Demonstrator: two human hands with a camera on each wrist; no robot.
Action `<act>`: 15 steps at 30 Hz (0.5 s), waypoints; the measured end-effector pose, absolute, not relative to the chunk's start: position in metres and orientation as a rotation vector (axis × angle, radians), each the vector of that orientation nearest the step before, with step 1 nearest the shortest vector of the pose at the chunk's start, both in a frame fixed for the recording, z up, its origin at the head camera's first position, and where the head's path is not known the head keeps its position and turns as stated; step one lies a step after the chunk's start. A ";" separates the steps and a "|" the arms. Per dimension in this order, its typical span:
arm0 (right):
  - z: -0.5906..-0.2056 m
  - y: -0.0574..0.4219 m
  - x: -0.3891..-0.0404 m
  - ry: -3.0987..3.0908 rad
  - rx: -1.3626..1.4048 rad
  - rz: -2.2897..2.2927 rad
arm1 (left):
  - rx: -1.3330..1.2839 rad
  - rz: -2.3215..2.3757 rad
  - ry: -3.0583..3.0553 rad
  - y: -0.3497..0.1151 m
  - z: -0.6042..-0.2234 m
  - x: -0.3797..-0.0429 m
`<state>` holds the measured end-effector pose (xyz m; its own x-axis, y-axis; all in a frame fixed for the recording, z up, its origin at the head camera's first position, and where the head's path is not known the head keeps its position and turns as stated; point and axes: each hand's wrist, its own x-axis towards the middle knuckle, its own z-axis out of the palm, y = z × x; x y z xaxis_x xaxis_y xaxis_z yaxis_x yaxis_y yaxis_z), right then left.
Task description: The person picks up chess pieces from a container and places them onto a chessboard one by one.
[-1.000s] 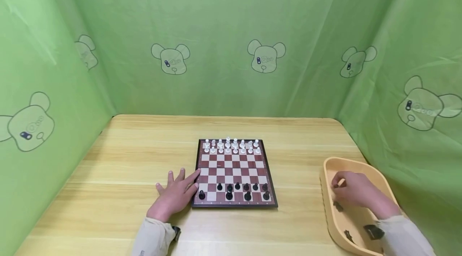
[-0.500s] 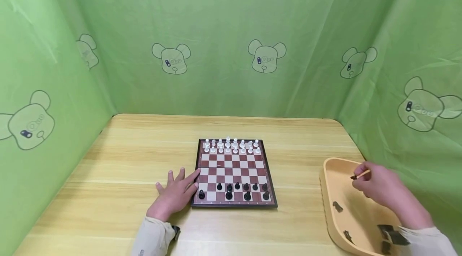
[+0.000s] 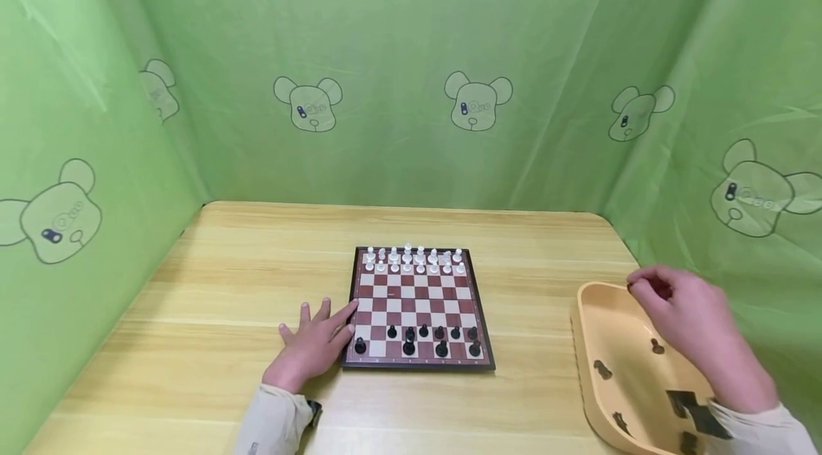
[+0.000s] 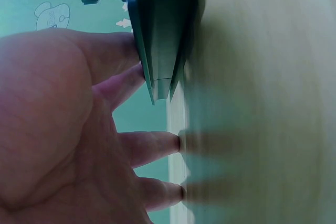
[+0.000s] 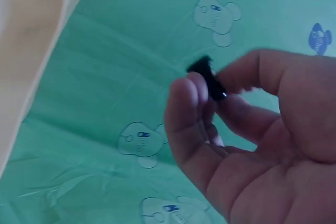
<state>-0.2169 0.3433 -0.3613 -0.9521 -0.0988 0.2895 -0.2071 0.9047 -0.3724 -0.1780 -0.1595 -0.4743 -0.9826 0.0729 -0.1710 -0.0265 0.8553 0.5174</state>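
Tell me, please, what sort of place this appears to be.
Probably a small screened-off tabletop booth, though the wider room is out of view: green fabric printed with cartoon animal heads hangs behind and along both sides of a wood-grain table, on which a chessboard lies.

A small black chess piece (image 5: 211,80) sits tilted in the right hand (image 3: 696,323) – pinched between thumb and fingertips, over the far right of the orange tray (image 3: 580,348). The brown-and-cream chessboard (image 3: 414,298) lies flat, left of the tray, its left edge touched by the left hand (image 3: 311,351). White pieces (image 3: 420,255) fill two far rows; black pieces (image 3: 441,349) stand upright – with gaps – along the near side.
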 end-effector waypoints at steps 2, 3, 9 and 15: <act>-0.355 0.338 -0.215 -2.757 0.212 0.613 | 0.035 0.800 2.847 -0.160 -0.475 -0.178; -0.352 0.336 -0.214 -2.740 0.205 0.625 | 0.035 0.802 2.847 -0.160 -0.475 -0.179; -0.335 0.319 -0.205 -2.502 0.224 0.696 | 0.037 0.806 2.846 -0.160 -0.474 -0.179; -0.325 0.294 -0.199 -2.272 0.306 0.806 | 0.037 0.798 2.848 -0.160 -0.473 -0.179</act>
<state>-0.1995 0.2942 -0.3251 -0.7293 0.0099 0.6842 -0.4235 0.7789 -0.4626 -0.1788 -0.1600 -0.4729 -0.9828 0.0735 -0.1694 -0.0252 0.8555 0.5172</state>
